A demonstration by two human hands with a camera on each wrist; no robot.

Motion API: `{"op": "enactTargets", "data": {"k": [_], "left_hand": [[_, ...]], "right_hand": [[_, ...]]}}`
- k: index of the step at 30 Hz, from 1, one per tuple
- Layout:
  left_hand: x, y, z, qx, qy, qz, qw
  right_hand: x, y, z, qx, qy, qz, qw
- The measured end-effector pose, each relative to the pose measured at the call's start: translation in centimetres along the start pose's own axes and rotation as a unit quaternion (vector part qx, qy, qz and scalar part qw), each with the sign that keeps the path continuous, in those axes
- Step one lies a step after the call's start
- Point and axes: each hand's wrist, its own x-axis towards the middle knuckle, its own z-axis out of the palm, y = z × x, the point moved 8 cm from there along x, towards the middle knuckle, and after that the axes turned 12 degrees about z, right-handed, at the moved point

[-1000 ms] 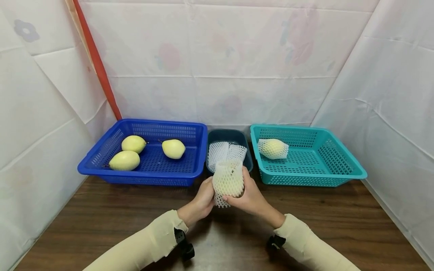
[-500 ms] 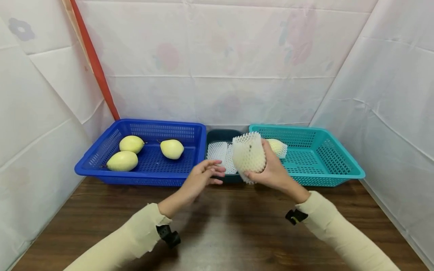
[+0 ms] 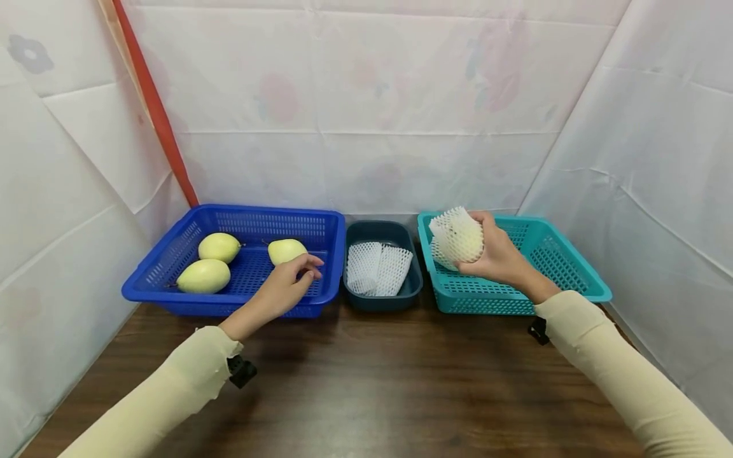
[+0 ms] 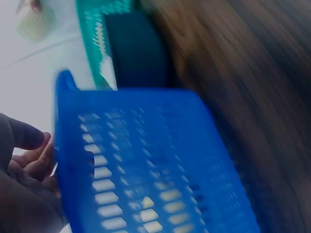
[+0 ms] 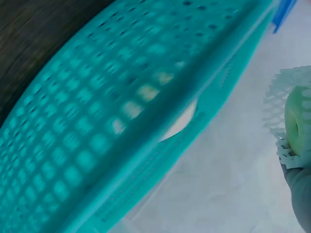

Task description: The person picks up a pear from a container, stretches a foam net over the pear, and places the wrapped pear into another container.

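My right hand (image 3: 499, 254) grips a pear in a white foam net sleeve (image 3: 461, 236), above the left part of the teal basket (image 3: 518, 304). A second netted pear lies in that basket, mostly hidden behind the held one. In the right wrist view the held pear (image 5: 295, 119) shows its bare end through the sleeve's opening, beside my thumb. My left hand (image 3: 280, 289), fingers loosely bent and holding nothing, hovers over the front of the blue basket (image 3: 229, 305). Just beyond its fingers is a bare pear (image 3: 285, 250), partly covered by the hand.
Two more bare pears, one behind (image 3: 219, 247) and one in front (image 3: 203, 276), lie at the blue basket's left. Between the baskets stands a dark teal bin (image 3: 382, 304) with flat foam net sleeves (image 3: 379, 270). A white cloth (image 3: 366, 76) hangs behind the wooden table (image 3: 378, 381).
The hands have parted. My right hand has carried the netted pear rightward, from in front of the bin to over the teal basket. My left hand has let go and moved left over the blue basket.
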Motion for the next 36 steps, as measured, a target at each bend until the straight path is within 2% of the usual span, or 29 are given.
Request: {"op": "enactTargets", "data": {"k": [4,14,20,27,36], "left_hand": [[-0.6,-1.2,0.1,0.052,-0.022,0.002,0.9984],[-0.9,-1.9,0.8,0.089,-0.07,-0.016,0.9935],[-0.9,-2.0,1.0,0.094,-0.074,-0.027,0.9925],[-0.9,-2.1,1.0,0.096,-0.075,-0.029,0.9922],[-1.0,-2.1,1.0,0.09,-0.074,-0.028,0.9928]], "right_hand": [[0.1,1.8,0.4,-0.024,-0.03,0.001,0.9993],[0.0,5.2,2.3,-0.066,-0.109,0.02,0.9917],[0.2,6.2,3.1,-0.109,-0.135,0.029,0.9844],[0.5,6.5,3.8,-0.143,-0.161,0.012,0.9764],[0.8,8.0,5.2,-0.179,-0.244,0.057,0.9515]]}}
